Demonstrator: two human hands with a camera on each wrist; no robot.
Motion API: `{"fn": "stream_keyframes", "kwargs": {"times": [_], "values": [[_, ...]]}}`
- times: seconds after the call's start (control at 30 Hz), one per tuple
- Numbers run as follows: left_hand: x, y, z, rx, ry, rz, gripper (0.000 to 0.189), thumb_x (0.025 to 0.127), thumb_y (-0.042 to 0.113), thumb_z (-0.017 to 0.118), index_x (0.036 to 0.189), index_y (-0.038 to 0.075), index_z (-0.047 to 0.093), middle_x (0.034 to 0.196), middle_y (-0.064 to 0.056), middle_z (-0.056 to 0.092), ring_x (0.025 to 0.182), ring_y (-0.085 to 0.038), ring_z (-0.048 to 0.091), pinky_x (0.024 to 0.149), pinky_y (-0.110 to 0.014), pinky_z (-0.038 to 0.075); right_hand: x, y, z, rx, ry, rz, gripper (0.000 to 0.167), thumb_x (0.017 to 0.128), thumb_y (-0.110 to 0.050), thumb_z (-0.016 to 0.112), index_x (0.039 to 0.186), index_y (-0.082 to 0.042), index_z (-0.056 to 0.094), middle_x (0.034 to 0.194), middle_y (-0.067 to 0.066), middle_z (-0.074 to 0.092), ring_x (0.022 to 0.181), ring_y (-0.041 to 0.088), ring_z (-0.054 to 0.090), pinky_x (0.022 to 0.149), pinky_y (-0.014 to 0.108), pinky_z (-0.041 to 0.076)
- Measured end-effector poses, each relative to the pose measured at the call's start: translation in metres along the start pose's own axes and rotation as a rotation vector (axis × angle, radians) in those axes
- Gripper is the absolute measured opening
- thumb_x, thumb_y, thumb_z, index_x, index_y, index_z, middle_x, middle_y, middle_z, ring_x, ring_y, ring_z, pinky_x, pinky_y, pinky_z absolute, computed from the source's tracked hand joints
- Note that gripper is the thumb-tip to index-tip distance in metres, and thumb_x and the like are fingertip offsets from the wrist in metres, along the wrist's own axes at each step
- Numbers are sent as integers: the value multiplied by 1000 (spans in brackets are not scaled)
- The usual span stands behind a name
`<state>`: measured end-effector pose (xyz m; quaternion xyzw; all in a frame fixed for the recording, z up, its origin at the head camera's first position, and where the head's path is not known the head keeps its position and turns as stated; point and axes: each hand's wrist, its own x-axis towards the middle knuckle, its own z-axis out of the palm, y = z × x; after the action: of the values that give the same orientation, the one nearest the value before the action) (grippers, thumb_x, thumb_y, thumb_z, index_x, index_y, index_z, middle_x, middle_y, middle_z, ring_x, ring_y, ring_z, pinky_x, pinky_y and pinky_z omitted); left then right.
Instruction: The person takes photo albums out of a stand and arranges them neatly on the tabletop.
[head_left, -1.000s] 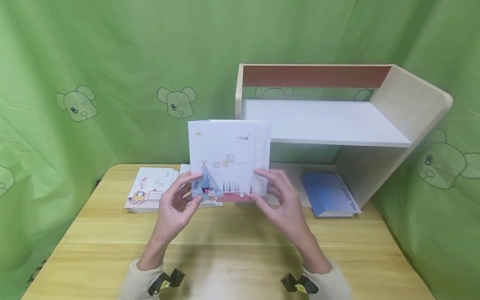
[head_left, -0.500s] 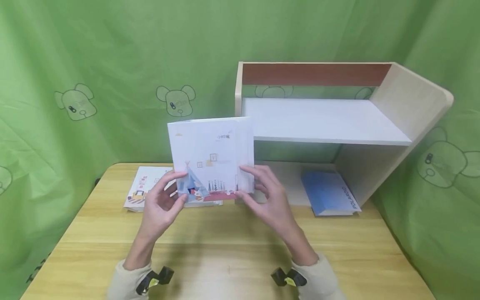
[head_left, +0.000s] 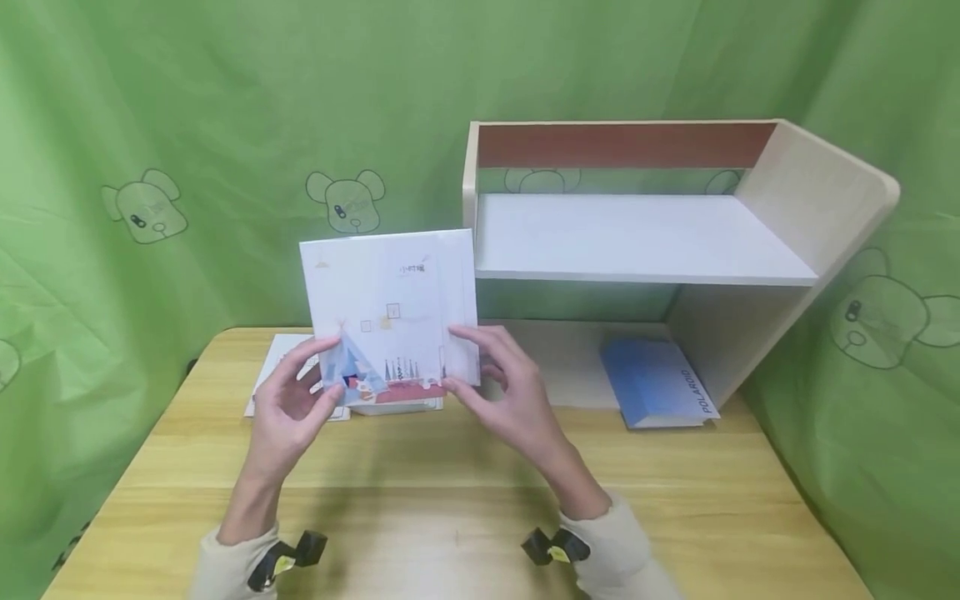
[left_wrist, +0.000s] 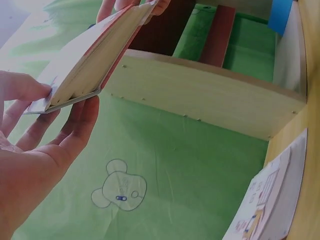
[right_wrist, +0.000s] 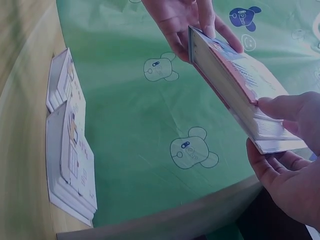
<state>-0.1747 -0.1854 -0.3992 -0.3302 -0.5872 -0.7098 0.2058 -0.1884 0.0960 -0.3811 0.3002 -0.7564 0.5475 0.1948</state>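
Observation:
Both hands hold up a thick white hardcover book (head_left: 412,292) with a blue tent picture, nearly upright above the table. My left hand (head_left: 288,412) pinches its lower left corner, thumb on the front. At the lower right my right hand (head_left: 513,396) grips it, thumb on the cover and fingers behind. The right wrist view shows the page block (right_wrist: 220,77) between the covers. Behind it lie two white illustrated books, one on the left (head_left: 267,367) and one in the middle (head_left: 397,407), both partly hidden.
A wooden shelf unit (head_left: 637,237) with a white upper board stands at the back right. On its lower level lies a blue book (head_left: 652,383) marked POLAROID, jutting past the front. Green curtain (head_left: 247,125) surrounds the wooden table (head_left: 420,467) behind and at the sides.
Both hands have carried the book leftward, and it now tilts slightly. It covers more of the left book on the table. The blue book and shelf stay put.

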Motion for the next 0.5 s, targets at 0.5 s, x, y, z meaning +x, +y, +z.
{"fn": "stream_keyframes", "kwargs": {"times": [0.5], "values": [[-6,10,-22,-17,-26,-51,61,82,-33,50,141,-19,44,155,-25,41,121,-29,61,92,-31,60,3,0,22,83,-33,17,61,86,-3,82,142,-16,61,130,1,61,103,28,61,82,33,63]]}}
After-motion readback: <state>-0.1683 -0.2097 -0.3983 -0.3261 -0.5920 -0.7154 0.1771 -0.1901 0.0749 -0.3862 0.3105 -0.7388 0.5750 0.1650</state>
